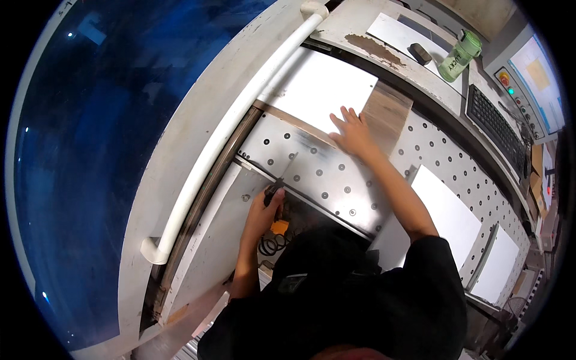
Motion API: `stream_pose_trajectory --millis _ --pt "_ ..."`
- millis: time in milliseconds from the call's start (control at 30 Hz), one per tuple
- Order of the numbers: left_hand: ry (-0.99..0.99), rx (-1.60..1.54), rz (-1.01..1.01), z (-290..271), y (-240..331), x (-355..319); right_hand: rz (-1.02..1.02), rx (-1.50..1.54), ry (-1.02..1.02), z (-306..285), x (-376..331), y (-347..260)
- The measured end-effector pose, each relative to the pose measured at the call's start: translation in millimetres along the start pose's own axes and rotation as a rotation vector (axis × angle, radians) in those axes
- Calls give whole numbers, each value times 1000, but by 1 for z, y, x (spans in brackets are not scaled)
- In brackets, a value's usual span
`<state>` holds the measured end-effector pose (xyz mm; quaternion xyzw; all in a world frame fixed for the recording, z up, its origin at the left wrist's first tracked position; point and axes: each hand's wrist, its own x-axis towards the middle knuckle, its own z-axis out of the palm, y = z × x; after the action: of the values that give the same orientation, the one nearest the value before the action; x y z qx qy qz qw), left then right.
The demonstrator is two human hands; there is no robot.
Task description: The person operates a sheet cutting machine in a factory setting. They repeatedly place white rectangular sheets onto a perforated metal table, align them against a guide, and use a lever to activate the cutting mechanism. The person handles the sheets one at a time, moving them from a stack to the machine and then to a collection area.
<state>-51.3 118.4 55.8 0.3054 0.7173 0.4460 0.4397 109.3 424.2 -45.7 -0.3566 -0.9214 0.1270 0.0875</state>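
Note:
My right hand (355,134) lies with fingers spread on the near right corner of a white panel (321,84). Beneath that panel, a brown wood-grain board (389,111) sticks out on the right side. My left hand (259,217) is wrapped round the black handle of an air blow gun (275,189). Its thin nozzle points up and away, over the metal table (306,174) dotted with round black-rimmed holes. Below that hand hangs a coiled black hose (273,245); its link to the gun is hidden.
A white rail (231,129) and dark blue window (102,150) run along the left. More white panels (441,210) lie on the right side of the table. A green bottle (459,57), keyboard (495,123) and control screen (537,69) stand at the far right.

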Motion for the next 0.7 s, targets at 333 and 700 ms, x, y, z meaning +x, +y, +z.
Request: stream_pose_trajectory --millis 333,700 --pt "-22 483 67 -35 -7 52 91 61 -222 -58 -110 7" --pt "211 374 394 -32 21 183 92 78 -215 -45 -109 9"
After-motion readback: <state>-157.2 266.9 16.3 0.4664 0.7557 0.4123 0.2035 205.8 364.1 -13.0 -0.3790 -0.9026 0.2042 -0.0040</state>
